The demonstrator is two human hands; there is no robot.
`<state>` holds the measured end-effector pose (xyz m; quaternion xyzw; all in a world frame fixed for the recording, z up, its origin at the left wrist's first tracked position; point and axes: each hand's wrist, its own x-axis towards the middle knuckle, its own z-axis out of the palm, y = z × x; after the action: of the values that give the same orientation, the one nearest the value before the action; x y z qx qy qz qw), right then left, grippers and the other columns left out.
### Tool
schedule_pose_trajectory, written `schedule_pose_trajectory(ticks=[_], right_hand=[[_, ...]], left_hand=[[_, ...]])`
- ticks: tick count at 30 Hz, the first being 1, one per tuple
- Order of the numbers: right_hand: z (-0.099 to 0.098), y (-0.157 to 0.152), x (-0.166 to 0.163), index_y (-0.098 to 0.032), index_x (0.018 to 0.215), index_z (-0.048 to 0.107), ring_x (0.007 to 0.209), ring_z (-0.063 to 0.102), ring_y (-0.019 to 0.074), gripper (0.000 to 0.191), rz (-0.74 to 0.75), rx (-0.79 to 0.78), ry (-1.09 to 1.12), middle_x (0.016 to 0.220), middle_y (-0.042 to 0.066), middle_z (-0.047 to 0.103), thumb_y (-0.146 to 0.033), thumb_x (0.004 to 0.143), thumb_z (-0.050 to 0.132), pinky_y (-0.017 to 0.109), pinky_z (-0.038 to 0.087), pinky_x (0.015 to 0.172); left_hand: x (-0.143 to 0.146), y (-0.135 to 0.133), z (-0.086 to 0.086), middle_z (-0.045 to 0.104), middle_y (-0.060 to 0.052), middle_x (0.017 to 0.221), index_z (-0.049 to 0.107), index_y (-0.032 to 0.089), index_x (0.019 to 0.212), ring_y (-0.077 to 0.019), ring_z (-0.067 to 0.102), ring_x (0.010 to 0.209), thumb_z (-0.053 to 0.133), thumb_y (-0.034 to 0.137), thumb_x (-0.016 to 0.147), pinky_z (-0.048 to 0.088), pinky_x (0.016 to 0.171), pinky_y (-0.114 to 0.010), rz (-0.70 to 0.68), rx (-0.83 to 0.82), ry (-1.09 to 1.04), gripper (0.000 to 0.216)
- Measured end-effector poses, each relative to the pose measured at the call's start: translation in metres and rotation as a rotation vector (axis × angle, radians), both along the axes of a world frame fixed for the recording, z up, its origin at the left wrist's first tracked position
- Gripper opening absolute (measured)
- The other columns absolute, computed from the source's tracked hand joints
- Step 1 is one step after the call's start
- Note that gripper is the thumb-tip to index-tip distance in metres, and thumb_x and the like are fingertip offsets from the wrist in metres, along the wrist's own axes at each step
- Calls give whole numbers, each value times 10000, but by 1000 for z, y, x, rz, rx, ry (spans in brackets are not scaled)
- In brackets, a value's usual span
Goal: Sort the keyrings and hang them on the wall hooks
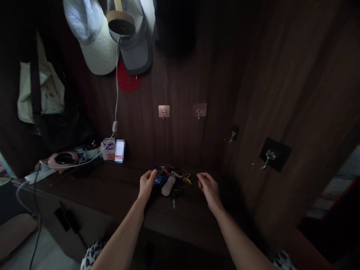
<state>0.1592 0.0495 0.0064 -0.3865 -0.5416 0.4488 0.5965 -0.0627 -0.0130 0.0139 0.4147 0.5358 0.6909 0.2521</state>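
A pile of keys and key fobs (pixel 170 179) lies on a dark wooden shelf (pixel 118 187) against a dark wall. My left hand (pixel 146 184) rests at the pile's left edge, fingers curled, its fingertips touching the blue and dark pieces there. My right hand (pixel 208 187) hovers just right of the pile, fingers loosely bent and apart, holding nothing. A grey oblong fob (pixel 168 186) and a black car key (pixel 174 195) lie at the front of the pile.
Four wall hooks hang bare above: two tan ones (pixel 164 111) (pixel 199 111) and two dark ones (pixel 232 135) (pixel 270 155). Caps (pixel 97 41) and a tote bag (pixel 39 93) hang at upper left. Small boxes (pixel 109 148), a pink dish (pixel 62 160) and white cables sit at the shelf's left.
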Motion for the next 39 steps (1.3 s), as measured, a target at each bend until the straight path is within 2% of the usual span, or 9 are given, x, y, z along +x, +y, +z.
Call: schedule_pose_trajectory(ticks=[4,10,12,15,17,19,21,24,39], right_hand=[[9,-13,-4,-187,619,533,438,350,86,313,104,96,-119,438,-64,386,-486,701,573,214,256,440],[12,-28,-6,-193,480,407,414,286,70,458,209,183,-275,424,-62,321,-575,707,519,218,228,427],[10,-28,-6,-197,452,389,396,276,73,532,226,166,-262,412,-53,302,-641,744,393,224,214,412],[6,-25,-6,-201,392,352,383,274,79,642,210,95,-236,390,-36,273,-700,765,195,230,196,399],[5,-22,-6,-202,360,342,370,260,77,687,200,15,-250,366,-31,254,-725,747,122,232,177,395],[5,-19,-5,-205,338,335,352,236,74,717,200,-67,-265,342,-30,228,-747,720,63,235,155,390],[7,-16,-4,-209,328,330,340,220,72,733,203,-127,-270,331,-32,208,-757,699,15,237,143,387],[10,-15,-2,-210,330,333,338,218,71,738,190,-154,-251,333,-31,213,-762,686,-1,237,141,385],[10,-15,-2,-205,333,325,343,226,67,722,163,-125,-237,339,-29,238,-768,688,44,231,148,389]], left_hand=[[5,-2,-1,357,64,434,395,171,483,-63,322,451,573,530,646,254,444,-184,-51,-18,278,433],[7,-3,-2,353,55,450,379,179,468,-76,331,468,567,551,623,255,457,-203,-57,-25,407,444],[8,-4,-2,350,48,408,371,185,436,-80,336,433,478,597,674,262,455,-214,-66,-51,390,488],[6,-3,-3,329,25,332,379,192,383,-89,335,374,207,662,768,265,442,-231,-88,-106,315,631],[2,-1,-4,296,20,308,368,199,369,-86,300,341,55,696,759,225,409,-232,-127,-143,204,706],[-2,2,-5,263,26,307,338,204,369,-78,241,318,-19,731,721,156,380,-229,-166,-169,46,727],[-5,4,-6,238,35,308,321,205,372,-72,197,308,-32,759,691,105,373,-225,-193,-176,-87,730],[-8,6,-6,234,36,306,323,201,366,-65,184,303,4,787,673,80,372,-222,-215,-173,-154,734],[-8,6,-8,251,32,307,334,192,386,-61,198,304,33,778,688,86,365,-217,-225,-180,-115,725]])
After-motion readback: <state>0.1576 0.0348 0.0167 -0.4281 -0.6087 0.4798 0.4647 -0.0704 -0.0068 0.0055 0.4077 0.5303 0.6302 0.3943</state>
